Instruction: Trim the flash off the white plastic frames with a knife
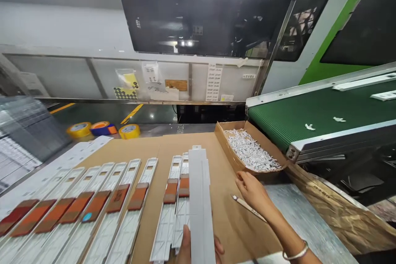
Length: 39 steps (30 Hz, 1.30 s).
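Observation:
My left hand (185, 245) grips the lower end of a long white plastic strip (199, 198), thumb on its left edge and fingers curled round its right. The strip stands over the cardboard sheet and partly covers a white tray-like piece with a brown-orange block. Near the front edge of a cardboard box (227, 148) of small white parts (250, 150) is my right hand (252, 187), its fingers bent downward; the fingertips are partly hidden, and what they hold, if anything, cannot be made out. Just left of my right wrist lies a pen-like tool (249, 208).
Several white pieces with brown-orange blocks (116, 198) lie in a row at left. Tape rolls (129, 131) sit behind them. A green conveyor (287, 115) carries white parts at right. A metal plate (306, 214) and brown paper (346, 218) lie at front right.

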### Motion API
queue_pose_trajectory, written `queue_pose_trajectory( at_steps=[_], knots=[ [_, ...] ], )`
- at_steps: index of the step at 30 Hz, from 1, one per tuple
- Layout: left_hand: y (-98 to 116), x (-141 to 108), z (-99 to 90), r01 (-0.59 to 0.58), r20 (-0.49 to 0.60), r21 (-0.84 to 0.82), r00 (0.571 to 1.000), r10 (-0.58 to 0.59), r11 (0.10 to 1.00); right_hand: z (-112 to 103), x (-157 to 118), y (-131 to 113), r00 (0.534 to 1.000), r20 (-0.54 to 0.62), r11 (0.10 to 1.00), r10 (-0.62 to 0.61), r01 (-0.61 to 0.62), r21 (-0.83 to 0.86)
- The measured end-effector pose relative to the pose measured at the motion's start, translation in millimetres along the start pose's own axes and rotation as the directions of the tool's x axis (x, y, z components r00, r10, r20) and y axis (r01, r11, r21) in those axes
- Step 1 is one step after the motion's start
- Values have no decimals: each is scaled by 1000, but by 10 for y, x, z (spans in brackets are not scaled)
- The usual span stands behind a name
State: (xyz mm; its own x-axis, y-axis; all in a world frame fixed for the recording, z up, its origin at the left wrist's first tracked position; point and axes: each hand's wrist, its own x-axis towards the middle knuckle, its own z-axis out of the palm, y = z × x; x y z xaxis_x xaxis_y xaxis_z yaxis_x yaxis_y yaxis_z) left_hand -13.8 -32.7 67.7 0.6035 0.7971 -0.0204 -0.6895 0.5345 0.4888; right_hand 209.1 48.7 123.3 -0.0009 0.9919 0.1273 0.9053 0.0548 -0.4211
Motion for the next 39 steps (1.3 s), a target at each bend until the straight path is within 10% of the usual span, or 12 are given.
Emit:
queue_pose_trajectory(
  at_steps=[7, 19, 27, 33, 39],
  knots=[
    [-44, -95, -37, -40, -69, -81, 997, 35, 996, 694, -678, 579, 995, 75, 956, 65, -41, -289],
    [-15, -311, 107, 19, -311, -97, 949, -48, 995, 788, -830, 543, 991, -135, 980, -18, -10, -201],
    [-59, -426, 33, 110, -328, -71, 936, -128, 991, 676, -1069, -136, 961, -240, 957, 136, -65, 283],
    [-125, -491, 30, 196, -248, 1, 950, -189, 981, 485, -1109, -886, 954, 144, 518, 263, -266, 813],
    [-116, -546, 56, 245, -222, -18, 944, -242, 969, 470, -1020, -1120, 956, 250, 447, 152, -292, 846]
  ],
)
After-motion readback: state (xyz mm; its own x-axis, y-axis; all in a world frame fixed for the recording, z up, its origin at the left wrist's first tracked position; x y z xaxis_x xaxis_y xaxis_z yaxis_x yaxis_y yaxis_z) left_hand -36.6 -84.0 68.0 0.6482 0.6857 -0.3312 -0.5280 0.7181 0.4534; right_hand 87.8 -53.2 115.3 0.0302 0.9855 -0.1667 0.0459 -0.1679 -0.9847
